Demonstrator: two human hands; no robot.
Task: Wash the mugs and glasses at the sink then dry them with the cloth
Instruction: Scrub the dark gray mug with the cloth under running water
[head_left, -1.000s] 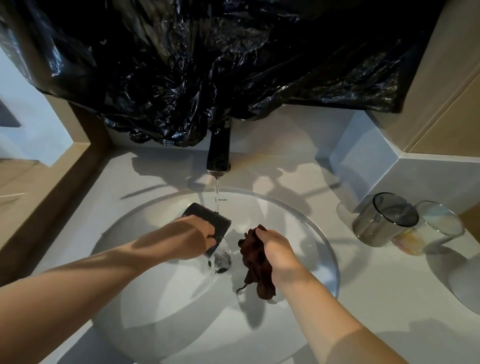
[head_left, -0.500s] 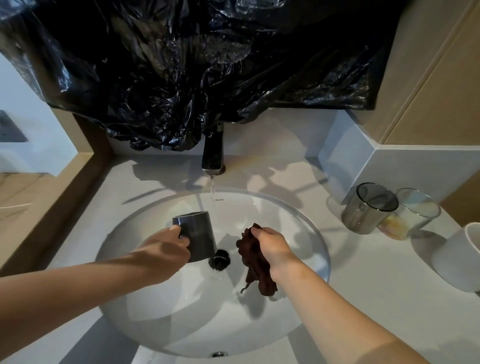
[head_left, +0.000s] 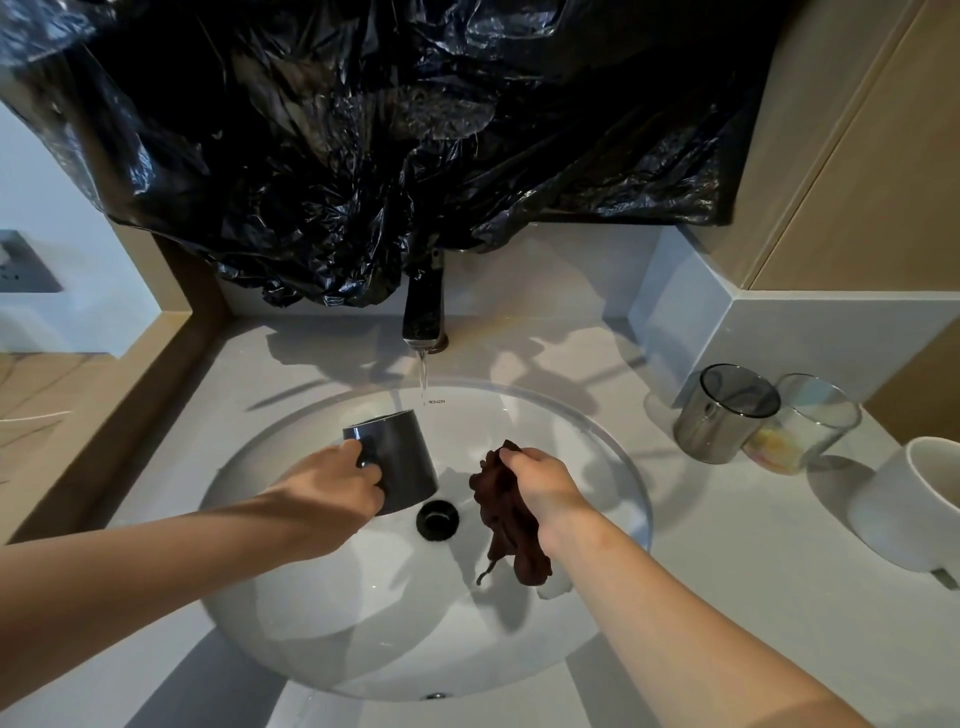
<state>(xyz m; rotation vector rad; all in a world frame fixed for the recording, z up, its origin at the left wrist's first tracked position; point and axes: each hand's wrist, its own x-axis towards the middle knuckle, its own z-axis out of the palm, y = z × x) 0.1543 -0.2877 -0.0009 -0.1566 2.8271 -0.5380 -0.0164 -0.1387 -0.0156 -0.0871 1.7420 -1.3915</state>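
The left hand (head_left: 340, 480) grips the dark mug (head_left: 397, 457) upside down over the sink (head_left: 618, 457). The right hand (head_left: 545, 486) squeezes the brown cloth (head_left: 506, 525) beside it, over the sink too.

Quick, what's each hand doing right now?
Left hand: closed, gripping the dark mug.
Right hand: closed, gripping the brown cloth.

- The dark mug (head_left: 397, 460) has been drawn out from under the faucet (head_left: 423, 312) by the left hand (head_left: 332, 486) and is now held left of the drain (head_left: 437, 519).
- The water stream (head_left: 423, 371) has been reduced to a short trickle.
- A white mug (head_left: 914, 499) has been brought into view at the right edge.
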